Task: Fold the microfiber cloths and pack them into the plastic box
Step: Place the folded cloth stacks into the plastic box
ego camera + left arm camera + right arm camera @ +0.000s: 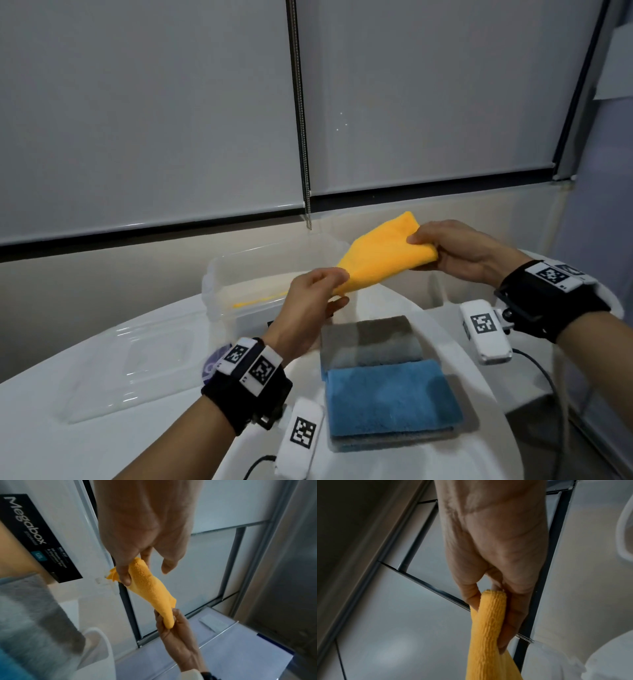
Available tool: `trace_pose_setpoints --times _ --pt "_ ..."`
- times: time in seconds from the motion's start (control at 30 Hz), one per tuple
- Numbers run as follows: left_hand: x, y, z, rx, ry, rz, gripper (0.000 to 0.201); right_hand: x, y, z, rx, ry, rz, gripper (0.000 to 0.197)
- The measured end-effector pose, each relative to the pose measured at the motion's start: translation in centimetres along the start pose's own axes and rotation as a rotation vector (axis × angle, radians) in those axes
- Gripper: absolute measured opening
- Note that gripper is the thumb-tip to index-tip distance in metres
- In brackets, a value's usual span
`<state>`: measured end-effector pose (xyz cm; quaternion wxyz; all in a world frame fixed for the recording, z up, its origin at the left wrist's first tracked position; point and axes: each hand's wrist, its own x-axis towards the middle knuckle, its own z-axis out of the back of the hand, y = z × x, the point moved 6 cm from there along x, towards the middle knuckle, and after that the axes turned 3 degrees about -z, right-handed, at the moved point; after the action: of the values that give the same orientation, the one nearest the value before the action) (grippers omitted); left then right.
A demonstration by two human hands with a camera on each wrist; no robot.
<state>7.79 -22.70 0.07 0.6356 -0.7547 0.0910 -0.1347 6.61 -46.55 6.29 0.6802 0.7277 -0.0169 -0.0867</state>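
Observation:
A yellow microfiber cloth (383, 255) hangs in the air, folded, above the table between both hands. My left hand (317, 294) pinches its lower left corner; in the left wrist view the thumb and fingers (125, 574) pinch the cloth (149, 588). My right hand (445, 248) grips the cloth's right end, fingers curled round the folded edge (491, 615). The clear plastic box (219, 274) stands open behind the left hand, with something yellow showing inside. A grey cloth (371, 339) and a blue cloth (390, 401) lie folded on the table below.
The box's clear lid (137, 363) lies on the white round table (51, 428) at the left. A black Megabox label (42, 538) shows on the box. Window blinds (154, 102) fill the background. A cable (544, 373) runs off the table's right side.

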Motion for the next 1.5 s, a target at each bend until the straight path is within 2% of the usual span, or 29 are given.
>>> trace_pose_setpoints --times 0.07,0.17,0.27,0.3,0.33,0.4,0.47,0.57,0.67,0.73,0.8,0.87,0.97,1.1,1.2,1.27,1.33,1.43,1.5 --pt "0.5 -1.2 1.1 -0.091 -0.079 -0.017 0.028 0.1 1.1 -0.6 -0.007 0.031 0.036 0.009" --pt "1.8 -3.0 3.5 -0.157 -0.209 -0.048 0.023 0.6 2.1 -1.9 -0.022 0.101 0.072 0.013" --pt "2.7 -4.6 6.0 -0.22 -0.262 -0.026 0.075 1.6 2.7 -3.7 -0.019 0.165 0.088 0.026" --pt "2.9 -5.2 6.7 -0.219 -0.249 -0.013 0.083 2.1 2.9 -4.3 -0.014 0.165 0.089 0.026" --pt "3.0 -5.8 7.3 -0.196 -0.229 -0.001 0.078 2.7 3.0 -5.0 -0.012 0.164 0.091 0.022" --pt "3.2 -6.7 8.7 -0.106 -0.17 0.02 0.055 3.6 3.3 -6.4 -0.026 0.153 0.092 0.019" --pt "3.4 -7.7 10.6 0.017 -0.16 -0.003 0.045 4.8 3.4 -7.9 -0.074 0.148 0.088 0.019" --pt "4.0 -9.2 13.8 0.199 -0.209 -0.064 0.045 6.3 3.4 -10.4 -0.175 0.172 0.06 0.032" --pt "4.9 -9.9 16.6 0.323 -0.291 -0.087 0.044 7.8 3.2 -12.9 -0.324 0.145 0.041 0.029" --pt "5.7 -9.9 18.0 0.417 -0.341 -0.103 0.045 9.3 2.9 -14.3 -0.479 0.083 0.049 0.022" --pt "6.6 -9.8 19.3 0.596 -0.399 -0.119 0.046 11.1 2.5 -15.5 -0.676 0.009 0.06 0.032" --pt "7.7 -9.6 20.0 0.77 -0.41 -0.118 0.038 12.4 2.0 -17.0 -0.874 -0.033 0.06 0.04" --pt "9.7 -8.2 20.3 0.938 -0.335 -0.058 0.017 13.9 1.0 -19.6 -1.205 0.012 0.072 0.029" --pt "11.9 -5.6 19.8 1.123 -0.139 0.085 0.021 15.9 -1.2 -21.6 -1.339 0.162 0.017 0.017" --pt "12.8 -4.0 19.4 1.232 -0.018 0.226 0.014 17.0 -2.7 -22.2 -1.409 0.221 -0.073 0.021" --pt "13.5 -3.3 19.0 1.329 0.054 0.284 0.018 17.9 -3.5 -22.5 -1.503 0.239 -0.109 0.03" --pt "13.8 -2.7 18.3 1.466 0.142 0.324 0.011 18.1 -4.4 -22.8 -1.579 0.326 -0.164 0.031" --pt "13.9 -1.8 17.6 1.636 0.228 0.354 0.028 18.9 -5.8 -22.7 -1.645 0.438 -0.239 0.035" --pt "14.0 -1.3 17.4 1.729 0.315 0.391 0.029 19.6 -6.7 -22.4 -1.656 0.456 -0.252 0.044"
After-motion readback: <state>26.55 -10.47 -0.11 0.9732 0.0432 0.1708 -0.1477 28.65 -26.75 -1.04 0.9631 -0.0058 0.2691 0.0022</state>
